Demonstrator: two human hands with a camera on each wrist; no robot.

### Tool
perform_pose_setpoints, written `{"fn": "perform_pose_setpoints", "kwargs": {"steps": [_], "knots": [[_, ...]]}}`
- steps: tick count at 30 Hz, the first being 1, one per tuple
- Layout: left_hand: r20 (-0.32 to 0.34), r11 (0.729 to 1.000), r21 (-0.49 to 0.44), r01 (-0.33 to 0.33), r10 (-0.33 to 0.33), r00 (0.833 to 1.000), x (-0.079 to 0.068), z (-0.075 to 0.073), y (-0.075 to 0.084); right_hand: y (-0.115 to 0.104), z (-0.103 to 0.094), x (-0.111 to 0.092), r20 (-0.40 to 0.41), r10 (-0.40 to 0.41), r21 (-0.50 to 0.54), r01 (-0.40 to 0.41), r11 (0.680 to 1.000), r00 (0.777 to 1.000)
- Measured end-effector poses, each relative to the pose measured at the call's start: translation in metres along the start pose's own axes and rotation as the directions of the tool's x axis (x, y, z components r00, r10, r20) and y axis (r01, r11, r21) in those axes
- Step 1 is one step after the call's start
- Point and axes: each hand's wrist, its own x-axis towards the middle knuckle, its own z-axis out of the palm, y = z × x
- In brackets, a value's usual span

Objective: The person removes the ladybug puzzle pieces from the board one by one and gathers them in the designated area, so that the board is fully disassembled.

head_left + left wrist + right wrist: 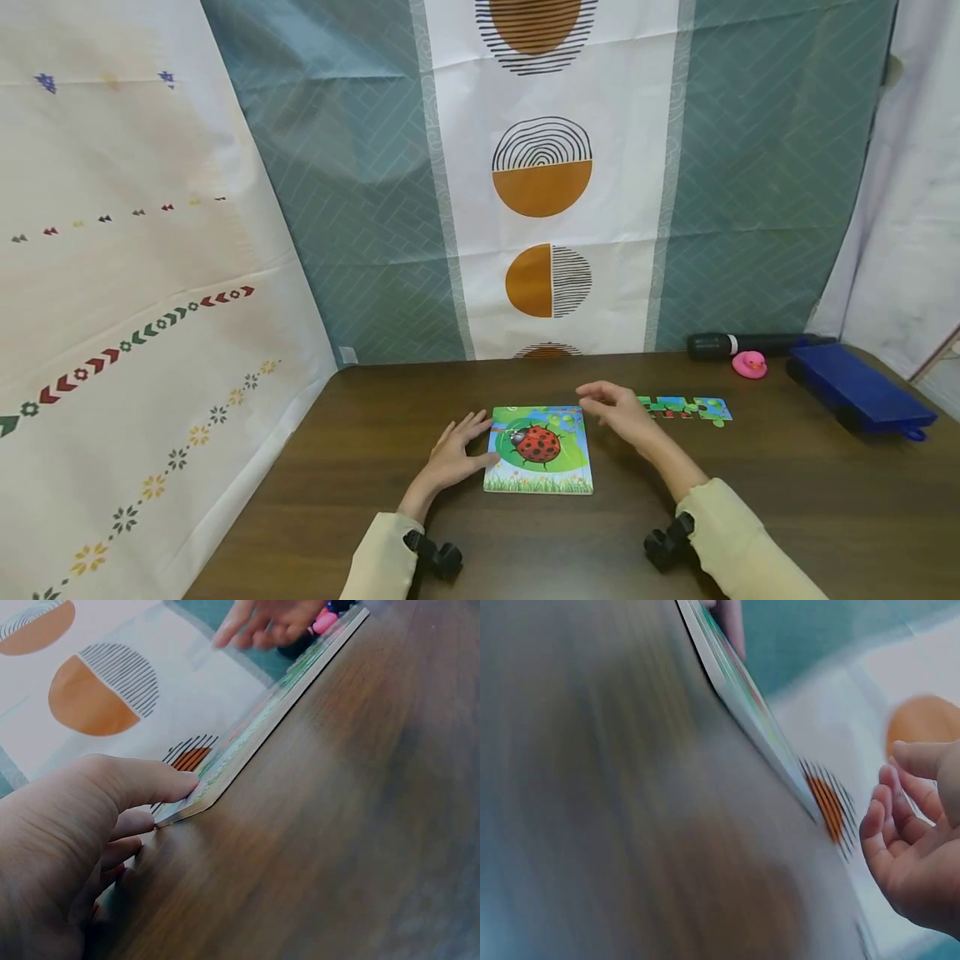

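A square ladybug picture board [538, 454] lies flat on the brown table, its pale edge showing in both wrist views. My left hand [452, 457] is at its left side; the thumb [161, 782] rests on top near a corner, while the other fingers reach loosely along the edge. Off the board's far right corner hovers my right hand [617, 410], apart from it. Its fingers [889, 799] are loosely bent with nothing between them. Several joined jigsaw pieces [712, 408] lie just beyond the right hand, partly hidden by it.
At the back right are a pink rubber duck [749, 364], a black cylindrical object [708, 345] with a white band, and a blue flat-topped object [862, 387]. Patterned cloth [382, 208] hangs behind the table [360, 417], with white cloth on both sides.
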Motion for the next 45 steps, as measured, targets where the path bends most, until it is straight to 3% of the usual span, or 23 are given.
{"fn": "perform_pose_setpoints", "kwargs": {"steps": [8,15,21,32,45], "knots": [[-0.002,1.0,0.001,0.002,-0.002,1.0,0.005,0.001,0.001,-0.007,0.063,0.016,0.078,-0.003,0.051,-0.001,0.999,0.997],[-0.012,1.0,-0.013,0.022,-0.022,1.0,0.002,0.001,0.002,-0.003,0.092,0.012,0.057,-0.042,-0.103,0.048,0.994,0.997],[-0.001,0.999,-0.009,0.035,-0.035,0.999,-0.002,-0.001,0.005,-0.005,0.094,0.007,0.131,-0.093,-0.192,0.118,0.974,0.987],[0.019,1.0,0.018,0.012,-0.012,1.0,0.0,0.001,0.003,-0.005,0.088,0.006,0.203,-0.067,-0.234,0.115,0.965,0.977],[0.009,1.0,0.015,0.014,-0.015,1.0,0.002,0.0,0.003,-0.006,0.093,0.01,0.181,-0.027,-0.224,0.068,0.972,0.983]]}}
